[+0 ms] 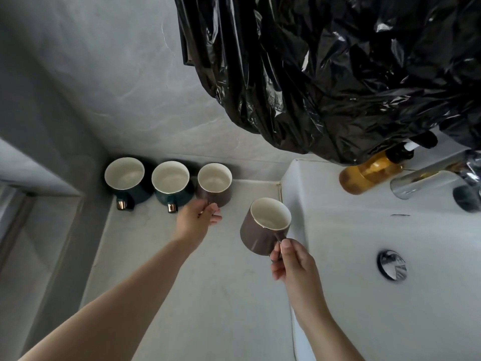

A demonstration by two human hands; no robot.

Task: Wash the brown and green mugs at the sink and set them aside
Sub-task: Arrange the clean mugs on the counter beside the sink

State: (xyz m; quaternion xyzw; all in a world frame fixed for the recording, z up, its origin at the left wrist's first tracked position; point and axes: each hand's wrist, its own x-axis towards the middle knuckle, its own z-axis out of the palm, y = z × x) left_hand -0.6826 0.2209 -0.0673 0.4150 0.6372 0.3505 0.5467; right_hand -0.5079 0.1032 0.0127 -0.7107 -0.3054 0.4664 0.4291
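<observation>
My right hand (294,267) pinches a glossy brown ceramic mug (256,234) by its handle; at ten o'clock, my left hand (197,217) grips a second brown mug (217,190).

Four mugs with cream-white insides and shiny metal handles; the left green mug (125,179) and right green mug (170,185) stand upright, side by side, on the pale bench (221,295) by the wall, handles toward the viewer; the standing brown mug (215,185) is just right of them, gripped at its handle by the left hand (197,220); the lifted brown mug (263,227) tilts slightly, pinched by its handle in the right hand (294,267), just beside the white sink (364,230).
</observation>
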